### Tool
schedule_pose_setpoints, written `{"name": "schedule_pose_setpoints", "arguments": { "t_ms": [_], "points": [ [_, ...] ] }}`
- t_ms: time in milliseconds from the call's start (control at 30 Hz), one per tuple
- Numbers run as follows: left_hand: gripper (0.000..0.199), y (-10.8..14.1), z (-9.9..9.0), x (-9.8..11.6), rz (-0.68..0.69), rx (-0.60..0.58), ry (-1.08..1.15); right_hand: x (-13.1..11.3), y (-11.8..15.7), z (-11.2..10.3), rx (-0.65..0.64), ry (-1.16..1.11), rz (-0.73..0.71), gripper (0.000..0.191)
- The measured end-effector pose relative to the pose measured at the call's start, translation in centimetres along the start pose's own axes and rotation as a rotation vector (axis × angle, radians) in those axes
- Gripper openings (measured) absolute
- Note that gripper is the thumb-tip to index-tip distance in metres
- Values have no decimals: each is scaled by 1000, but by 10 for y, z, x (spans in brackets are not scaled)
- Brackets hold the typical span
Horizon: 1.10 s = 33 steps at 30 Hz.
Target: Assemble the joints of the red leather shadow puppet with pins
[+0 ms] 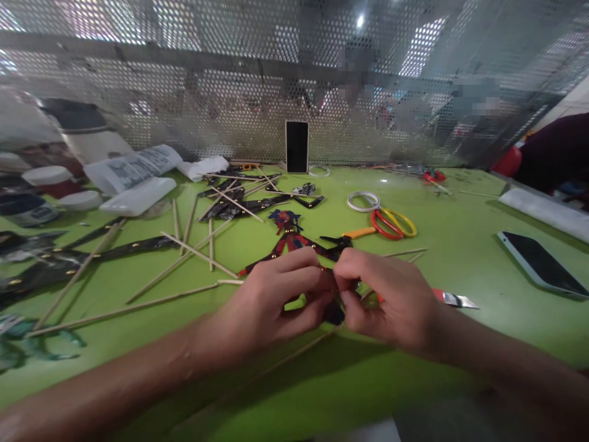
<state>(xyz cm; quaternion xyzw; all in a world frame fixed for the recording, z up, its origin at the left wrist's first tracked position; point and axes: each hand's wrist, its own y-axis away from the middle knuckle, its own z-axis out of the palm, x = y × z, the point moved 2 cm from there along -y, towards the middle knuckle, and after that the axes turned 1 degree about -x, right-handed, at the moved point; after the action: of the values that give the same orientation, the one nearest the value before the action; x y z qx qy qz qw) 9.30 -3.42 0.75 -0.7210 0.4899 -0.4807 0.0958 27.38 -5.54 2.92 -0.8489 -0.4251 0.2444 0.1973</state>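
Observation:
My left hand (285,294) and my right hand (386,301) meet at the middle of the green table, fingertips pinched together. Between them is part of a jointed flat figure (286,230), dark with red parts and brass-coloured fasteners. Its head and one arm lie on the table beyond my left hand, and the fingers hide much of its lower body. A dark piece shows below the fingertips. One thin stick (304,350) slants across the table beneath my hands. Whatever small part the right fingertips pinch is hidden.
Black jointed figures and thin sticks (197,253) lie at left and behind. Scissors (361,232), tape rings (363,201) and a cutter (455,299) are near my right hand. One phone (543,264) lies at right; another (297,147) stands behind. Jars (53,182) stand at left.

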Motion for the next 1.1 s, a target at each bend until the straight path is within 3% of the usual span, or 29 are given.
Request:
{"name": "schedule_pose_setpoints", "arguments": {
  "t_ms": [300,567,833,1100],
  "points": [
    [16,2,1,-6,-26,-38,-26,-2,2,-4,-176,194,-56,10],
    [16,4,-1,-6,-14,-78,-23,-8,-6,-10,-207,267,-191,26],
    [12,1,-2,-5,-10,-71,-23,0,-3,-8,-241,118,-89,16],
    [14,1,-3,-5,0,-71,-7,-1,0,-6,-205,135,-79,15]
  ]
}}
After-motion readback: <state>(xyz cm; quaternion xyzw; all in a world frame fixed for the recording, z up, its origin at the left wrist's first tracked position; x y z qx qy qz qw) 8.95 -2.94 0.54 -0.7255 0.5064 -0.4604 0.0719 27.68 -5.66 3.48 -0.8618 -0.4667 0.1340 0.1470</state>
